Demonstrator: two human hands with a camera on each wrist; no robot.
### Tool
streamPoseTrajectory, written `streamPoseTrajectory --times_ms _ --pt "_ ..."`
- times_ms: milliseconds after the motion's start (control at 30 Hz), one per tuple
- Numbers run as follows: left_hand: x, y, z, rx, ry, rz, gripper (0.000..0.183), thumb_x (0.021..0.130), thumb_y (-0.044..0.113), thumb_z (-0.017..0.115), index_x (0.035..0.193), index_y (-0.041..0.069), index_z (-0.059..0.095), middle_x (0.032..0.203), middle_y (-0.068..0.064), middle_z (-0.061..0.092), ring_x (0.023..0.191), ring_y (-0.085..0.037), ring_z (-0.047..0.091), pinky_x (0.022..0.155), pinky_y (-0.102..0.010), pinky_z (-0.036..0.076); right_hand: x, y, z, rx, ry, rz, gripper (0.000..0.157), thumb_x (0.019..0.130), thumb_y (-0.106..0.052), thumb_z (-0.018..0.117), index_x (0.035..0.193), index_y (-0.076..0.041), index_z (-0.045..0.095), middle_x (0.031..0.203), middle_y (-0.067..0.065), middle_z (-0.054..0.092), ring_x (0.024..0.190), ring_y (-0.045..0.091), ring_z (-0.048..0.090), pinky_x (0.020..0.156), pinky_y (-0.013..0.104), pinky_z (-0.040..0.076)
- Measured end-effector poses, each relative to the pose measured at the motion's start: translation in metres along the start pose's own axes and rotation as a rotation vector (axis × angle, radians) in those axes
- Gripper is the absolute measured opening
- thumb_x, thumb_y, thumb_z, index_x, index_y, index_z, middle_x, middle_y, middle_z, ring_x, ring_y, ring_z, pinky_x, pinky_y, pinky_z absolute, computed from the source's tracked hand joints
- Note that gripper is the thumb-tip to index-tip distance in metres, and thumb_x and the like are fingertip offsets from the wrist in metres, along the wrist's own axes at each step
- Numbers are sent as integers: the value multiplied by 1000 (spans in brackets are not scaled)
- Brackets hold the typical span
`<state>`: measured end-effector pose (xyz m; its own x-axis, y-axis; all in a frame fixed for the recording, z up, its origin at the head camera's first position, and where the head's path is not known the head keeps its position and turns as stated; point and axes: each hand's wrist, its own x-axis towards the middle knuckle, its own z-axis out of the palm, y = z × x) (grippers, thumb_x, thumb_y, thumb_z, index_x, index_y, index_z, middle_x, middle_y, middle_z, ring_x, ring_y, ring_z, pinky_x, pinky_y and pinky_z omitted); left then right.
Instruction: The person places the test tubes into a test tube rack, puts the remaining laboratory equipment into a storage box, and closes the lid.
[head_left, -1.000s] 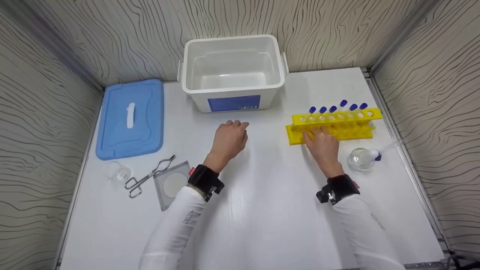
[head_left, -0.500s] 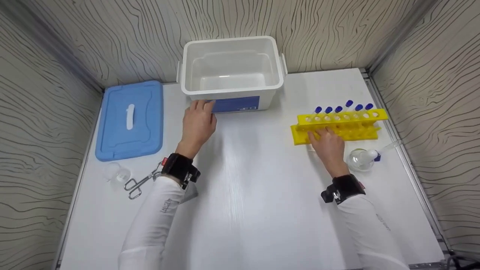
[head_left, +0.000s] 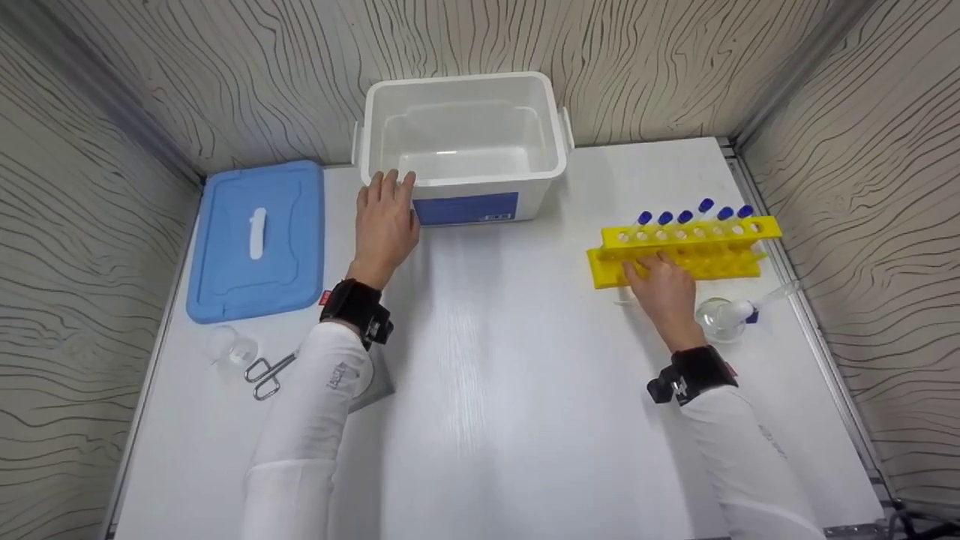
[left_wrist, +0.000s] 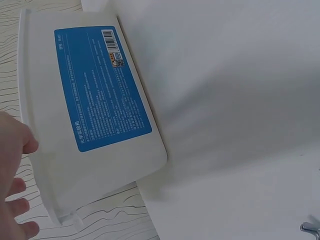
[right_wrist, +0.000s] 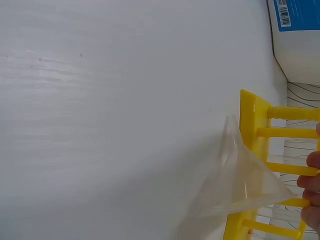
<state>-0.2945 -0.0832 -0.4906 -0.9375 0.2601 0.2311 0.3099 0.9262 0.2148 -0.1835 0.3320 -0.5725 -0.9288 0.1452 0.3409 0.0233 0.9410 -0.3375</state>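
My left hand (head_left: 384, 225) is at the front left corner of a white plastic bin (head_left: 536, 196), its fingers reaching up over the rim. In the left wrist view the thumb (left_wrist: 30, 142) touches the rim, with loosely spread fingertips below it. My right hand (head_left: 664, 292) grips the front of a yellow test tube rack (head_left: 615, 238), which holds several blue-capped test tubes (head_left: 685, 217). Curled fingers (right_wrist: 311, 182) show among its bars in the right wrist view. A clear plastic funnel (right_wrist: 235, 185) stands out in front of the rack there; in the head view the hand mostly hides it.
Left of the bin lies a blue lid (head_left: 225, 240) with a white handle. Nearer are a small clear vessel (head_left: 238, 351), metal tongs (head_left: 264, 379) and a grey square plate (head_left: 381, 390), partly under my left sleeve. A round glass vessel (head_left: 721, 324) stands right of my right hand.
My left hand has moved left and away from me, from the middle of the table to the bin's rim, its fingers straightening. My right hand and the rack have shifted slightly right.
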Motion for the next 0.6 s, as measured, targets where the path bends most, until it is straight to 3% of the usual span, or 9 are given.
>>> streamPoseTrajectory --times_ms 233,400,500,600 --pt "10 -2 9 -52 -7 -71 56 96 14 54 150 8 40 152 -21 42 147 -41 32 121 -59 26 1 0 3 37 -1 15 36 93 -29 68 113 1 73 105 28 72 54 32 57 50 38 46" --pt "18 1 12 -55 -18 -91 50 96 15 51 146 10 45 143 -21 51 143 -40 38 121 -62 21 2 1 1 35 -25 40 38 93 -31 67 112 2 72 112 30 70 46 25 49 48 36 43" --pt "22 4 14 -46 -21 -91 44 97 14 50 142 10 49 136 -20 55 139 -39 42 121 -63 21 2 3 -2 37 -41 53 39 93 -32 67 114 2 72 112 29 70 53 28 56 54 39 50" --pt "21 3 15 -29 -13 -100 38 100 13 49 137 10 52 133 -19 56 136 -38 45 121 -63 21 1 3 -3 73 -83 65 38 94 -30 67 116 1 71 115 27 70 74 35 66 72 45 58"
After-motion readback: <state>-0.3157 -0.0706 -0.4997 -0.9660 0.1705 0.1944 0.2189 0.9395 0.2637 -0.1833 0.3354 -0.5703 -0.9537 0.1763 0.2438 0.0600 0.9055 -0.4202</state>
